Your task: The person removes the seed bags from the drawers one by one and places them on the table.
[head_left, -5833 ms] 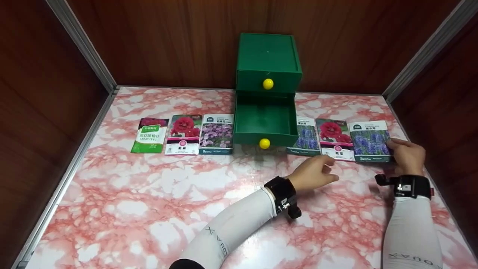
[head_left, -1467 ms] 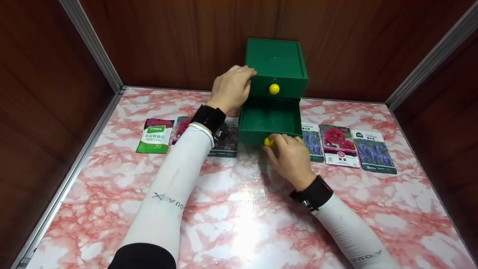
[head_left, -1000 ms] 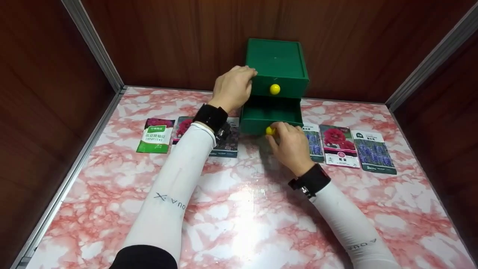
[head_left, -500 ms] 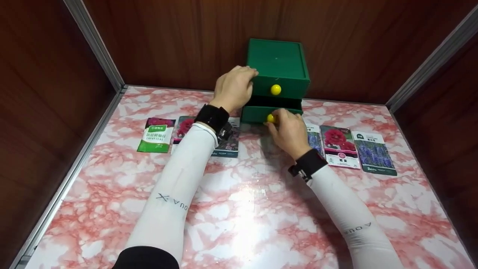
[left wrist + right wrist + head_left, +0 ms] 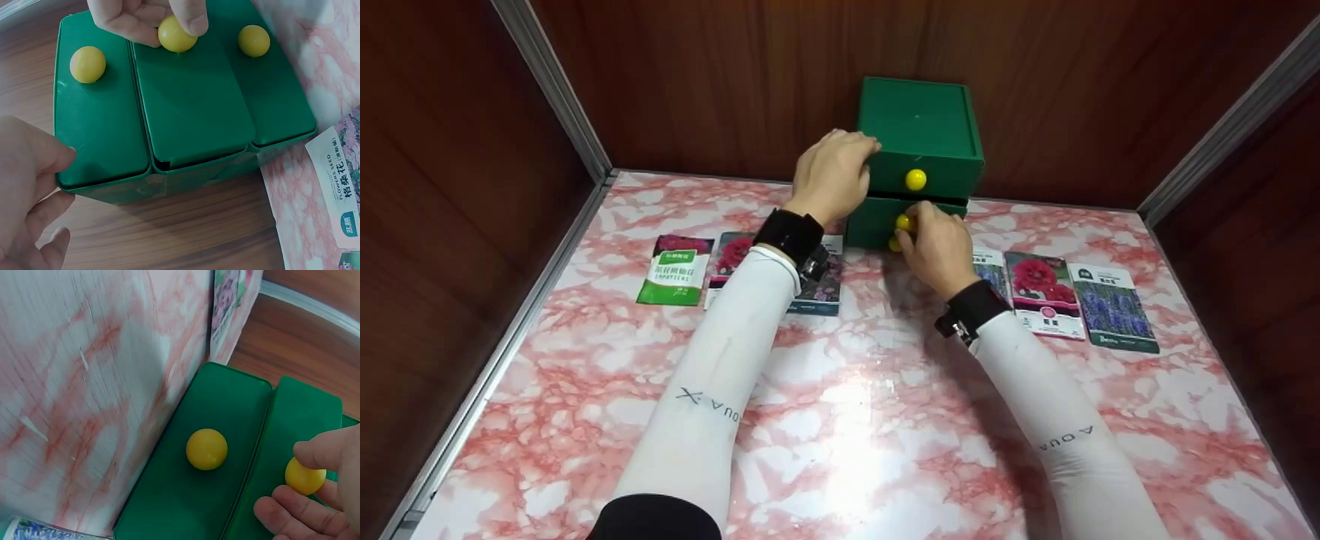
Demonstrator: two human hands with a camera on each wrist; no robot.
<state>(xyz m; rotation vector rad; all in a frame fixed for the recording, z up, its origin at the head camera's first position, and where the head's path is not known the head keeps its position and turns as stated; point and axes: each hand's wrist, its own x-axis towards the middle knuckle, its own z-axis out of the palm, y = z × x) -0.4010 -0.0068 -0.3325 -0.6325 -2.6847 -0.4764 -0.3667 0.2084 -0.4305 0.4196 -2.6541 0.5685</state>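
Item: green drawer box (image 5: pixel 919 161), far centre of worktop (image 5: pixel 840 420). Our right hand (image 5: pixel 934 244) pinches the lower drawer's yellow knob (image 5: pixel 177 34); the drawer is nearly flush, travel axis near-to-far. Our left hand (image 5: pixel 832 176) braces the box's left side, fingers relaxed.

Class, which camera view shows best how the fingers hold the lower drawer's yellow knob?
The left wrist view: the right hand pinches the lower knob in plain sight. The right wrist view shows the lower knob cropped at the frame's corner; in the head view it is mostly hidden.
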